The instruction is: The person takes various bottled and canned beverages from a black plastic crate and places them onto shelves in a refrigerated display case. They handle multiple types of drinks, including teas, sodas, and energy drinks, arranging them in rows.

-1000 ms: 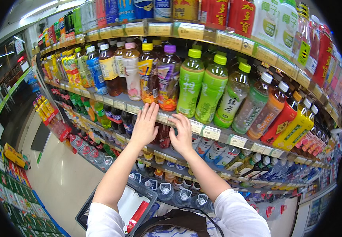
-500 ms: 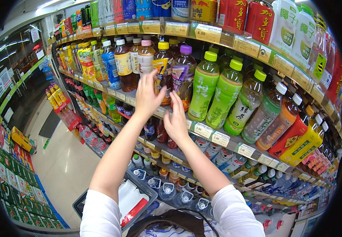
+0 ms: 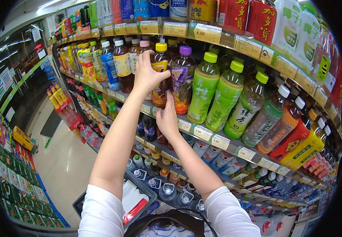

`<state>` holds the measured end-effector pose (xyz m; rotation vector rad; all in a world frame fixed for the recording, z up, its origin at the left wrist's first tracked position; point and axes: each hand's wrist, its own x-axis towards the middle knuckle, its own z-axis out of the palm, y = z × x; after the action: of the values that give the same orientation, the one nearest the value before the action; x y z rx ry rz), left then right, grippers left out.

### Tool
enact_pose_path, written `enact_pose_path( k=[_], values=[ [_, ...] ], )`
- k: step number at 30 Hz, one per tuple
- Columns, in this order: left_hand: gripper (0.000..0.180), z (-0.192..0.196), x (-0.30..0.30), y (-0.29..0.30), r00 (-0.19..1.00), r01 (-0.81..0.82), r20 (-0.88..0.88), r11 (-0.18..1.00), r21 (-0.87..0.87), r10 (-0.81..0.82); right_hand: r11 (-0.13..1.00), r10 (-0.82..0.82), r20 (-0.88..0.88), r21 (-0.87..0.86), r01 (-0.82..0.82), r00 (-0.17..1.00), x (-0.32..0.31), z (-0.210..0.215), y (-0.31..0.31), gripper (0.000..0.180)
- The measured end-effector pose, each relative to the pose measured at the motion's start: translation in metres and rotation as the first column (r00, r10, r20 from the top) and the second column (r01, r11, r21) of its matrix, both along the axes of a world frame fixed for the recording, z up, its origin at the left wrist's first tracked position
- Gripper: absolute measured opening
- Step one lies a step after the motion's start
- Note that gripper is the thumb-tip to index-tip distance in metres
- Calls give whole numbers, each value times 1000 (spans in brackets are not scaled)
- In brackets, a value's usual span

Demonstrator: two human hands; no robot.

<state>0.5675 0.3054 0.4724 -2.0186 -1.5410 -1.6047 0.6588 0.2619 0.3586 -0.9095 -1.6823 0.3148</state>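
My left hand is curled round the upper part of a bottled drink with a yellow cap, dark liquid and a yellow-orange label. Its thumb lies across the front of the label, and its fingers are on the bottle's left side. Lower down, my right hand has its fingers stretched upward against the bottle's base on the right. The bottle stands upright on the shelf. Just right of it is a purple-capped bottle; a pink-capped bottle at its left is partly hidden by my left hand.
Green-capped bottles line the same shelf to the right. Price tags run along the shelf edge. Cans fill the shelf above. A dark basket holding a white-and-red package is below my left arm. Stacked green cartons line the left.
My left hand has closed round the yellow-capped bottle. My right hand has moved down and left, from in front of the purple-capped bottle to the base of the yellow-capped one.
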Motion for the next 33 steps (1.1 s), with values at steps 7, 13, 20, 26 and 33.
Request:
enact_pose_path(
  k=[7,13,20,26,33],
  values=[
    [77,-8,-3,-19,950,263,183,964,-29,-253,996,-88,-82,5,89,993,-4,-3,-1,60],
    [80,-20,-4,-31,929,346,172,935,-80,-329,985,-144,-115,74,153,983,-11,-5,1,64],
    [77,-19,-3,-37,972,220,121,963,-154,-202,987,-149,-96,53,154,984,-9,-5,-1,64],
    [66,-24,-4,-44,919,333,272,930,-154,-284,994,-91,-107,49,96,990,-4,-6,-2,64],
    [58,-66,-17,-90,841,388,387,920,56,-378,939,6,-58,344,15,998,0,14,-24,68]
  ],
)
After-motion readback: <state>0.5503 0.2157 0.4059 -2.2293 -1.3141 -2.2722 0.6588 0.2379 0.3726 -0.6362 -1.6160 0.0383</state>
